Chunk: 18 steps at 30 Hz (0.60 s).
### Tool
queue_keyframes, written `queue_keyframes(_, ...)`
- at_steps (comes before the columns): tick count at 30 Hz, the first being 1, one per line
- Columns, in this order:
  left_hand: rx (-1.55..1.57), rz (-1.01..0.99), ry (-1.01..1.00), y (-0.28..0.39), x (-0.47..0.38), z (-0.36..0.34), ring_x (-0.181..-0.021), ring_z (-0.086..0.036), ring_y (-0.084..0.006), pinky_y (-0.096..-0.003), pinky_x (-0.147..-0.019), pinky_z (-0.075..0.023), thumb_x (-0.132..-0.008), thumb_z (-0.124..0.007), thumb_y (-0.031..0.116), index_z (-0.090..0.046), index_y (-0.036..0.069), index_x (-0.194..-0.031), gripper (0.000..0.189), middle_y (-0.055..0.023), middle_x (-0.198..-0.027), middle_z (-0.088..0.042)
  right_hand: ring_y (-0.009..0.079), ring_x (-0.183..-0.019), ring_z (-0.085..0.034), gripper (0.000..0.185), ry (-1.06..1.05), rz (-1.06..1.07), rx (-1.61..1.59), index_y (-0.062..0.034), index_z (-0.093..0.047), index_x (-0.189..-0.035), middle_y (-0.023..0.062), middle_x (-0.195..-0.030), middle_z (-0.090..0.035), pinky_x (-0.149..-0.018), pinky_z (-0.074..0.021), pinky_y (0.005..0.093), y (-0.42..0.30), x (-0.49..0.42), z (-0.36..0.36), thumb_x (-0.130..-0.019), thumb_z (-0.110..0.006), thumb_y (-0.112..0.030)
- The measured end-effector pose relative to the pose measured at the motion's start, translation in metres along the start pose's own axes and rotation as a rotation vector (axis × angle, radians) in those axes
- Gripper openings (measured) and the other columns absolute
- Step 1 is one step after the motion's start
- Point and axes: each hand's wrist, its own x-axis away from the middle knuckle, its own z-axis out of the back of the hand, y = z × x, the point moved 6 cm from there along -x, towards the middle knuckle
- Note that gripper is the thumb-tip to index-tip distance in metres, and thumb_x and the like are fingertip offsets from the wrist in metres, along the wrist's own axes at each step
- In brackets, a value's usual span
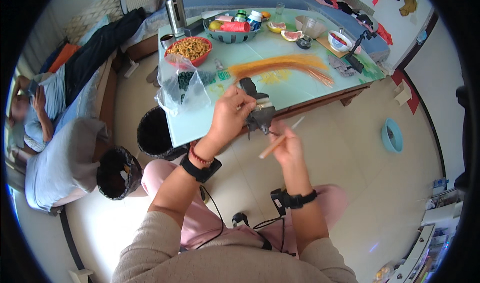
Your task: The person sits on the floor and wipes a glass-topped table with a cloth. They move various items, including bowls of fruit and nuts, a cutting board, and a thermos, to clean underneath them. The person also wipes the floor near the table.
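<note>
A small dark bench vise (pixel 261 116) sits at the table's near edge, with a pale piece (pixel 264 105) between its jaws. My left hand (pixel 229 112) pinches at the jaws from the left, on a small thing largely covered by the fingertips. Below the vise, my right hand (pixel 288 146) grips a slim tool with an orange-tan handle (pixel 272 146) and a pale tip; its fingers also reach the vise's screw handle, slightly blurred. Behind the vise lies a long bundle of yellow-orange fibres (pixel 279 64) across the glass-topped table (pixel 195 123).
Left of the vise are a clear plastic bag (pixel 183 91) and a red bowl of ring-shaped snacks (pixel 190 50). A teal basket (pixel 231 35) stands farther back. Two black-lined bins (pixel 152 133) flank my left knee. A person (pixel 45 106) lies on the sofa at left.
</note>
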Motion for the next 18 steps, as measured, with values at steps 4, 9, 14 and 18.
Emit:
queue_keyframes(4,0.125,0.083,0.029,-0.009,0.004,-0.001,-0.081,-0.058,-0.0149,-0.0285,-0.073,-0.0491,-0.089,-0.074,0.003,-0.073,-0.001,-0.095,0.008,-0.0047,-0.09,-0.059,0.0214,-0.101,-0.065,0.024,-0.454,0.682,0.002,-0.0023,-0.059,-0.124,0.0151,-0.116,-0.066,-0.092,-0.0546,0.037,-0.107,0.054,-0.063,-0.102,-0.059,-0.014)
queue_keyframes(9,0.552,0.441,-0.014,-0.02,0.007,0.002,-0.082,-0.059,-0.0121,-0.0271,-0.071,-0.0498,-0.093,-0.072,0.005,-0.073,-0.002,-0.092,0.008,-0.002,-0.093,-0.063,0.0095,-0.074,-0.052,0.023,-0.604,1.032,1.318,-0.004,-0.07,-0.109,-0.0003,-0.095,-0.056,-0.059,-0.0394,0.0234,-0.09,0.082,-0.121,-0.088,-0.077,-0.005)
queue_keyframes(14,0.539,0.556,-0.203,0.004,0.015,0.006,-0.075,-0.055,-0.0081,-0.0251,-0.067,-0.0463,-0.095,-0.072,0.013,-0.072,0.0,-0.091,0.015,0.0005,-0.083,-0.064,0.0225,-0.077,-0.058,0.038,-0.931,1.523,1.691,-0.006,-0.072,-0.103,0.0026,-0.09,-0.06,-0.064,-0.0507,0.0352,-0.036,0.085,-0.142,-0.067,-0.083,-0.007)
queue_keyframes(18,0.186,0.239,-0.303,0.027,0.002,0.019,-0.071,-0.046,-0.0072,-0.0257,-0.061,-0.0391,-0.1,-0.068,0.02,-0.067,-0.001,-0.092,0.023,0.0003,-0.079,-0.056,0.0203,-0.075,-0.058,0.026,-0.999,1.518,1.706,-0.0063,-0.07,-0.089,0.0012,-0.081,-0.059,-0.06,-0.0499,0.033,-0.034,0.09,-0.153,-0.066,-0.079,-0.001)
